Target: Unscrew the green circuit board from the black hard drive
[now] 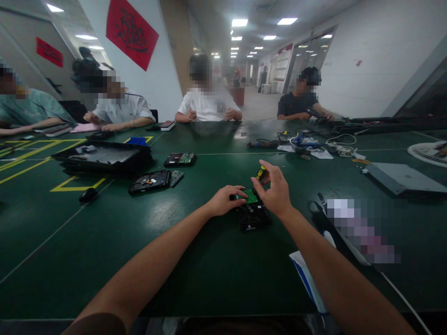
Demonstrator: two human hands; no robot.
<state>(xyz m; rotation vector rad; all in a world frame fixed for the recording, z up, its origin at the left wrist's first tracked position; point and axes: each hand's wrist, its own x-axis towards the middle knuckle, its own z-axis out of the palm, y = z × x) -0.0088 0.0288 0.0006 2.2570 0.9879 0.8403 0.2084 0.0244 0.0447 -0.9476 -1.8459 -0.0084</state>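
A black hard drive (253, 217) with a green circuit board (251, 196) at its far end lies on the table in front of me. My left hand (228, 200) is closed on the drive's left side, its fingertips on the green board. Above the drive's right side, my right hand (275, 188) pinches a small yellow-and-black screwdriver (260, 173) near its handle. The screwdriver's tip is too small and too hidden to make out against the board.
Left of me lie another hard drive (150, 181), a small circuit board (177, 177), a drive with its board showing (180, 159) and a black tray (101, 158). To the right are tangled cables (303, 141), a grey metal box (407, 179) and a blue-and-white packet (307, 277). Several people sit opposite.
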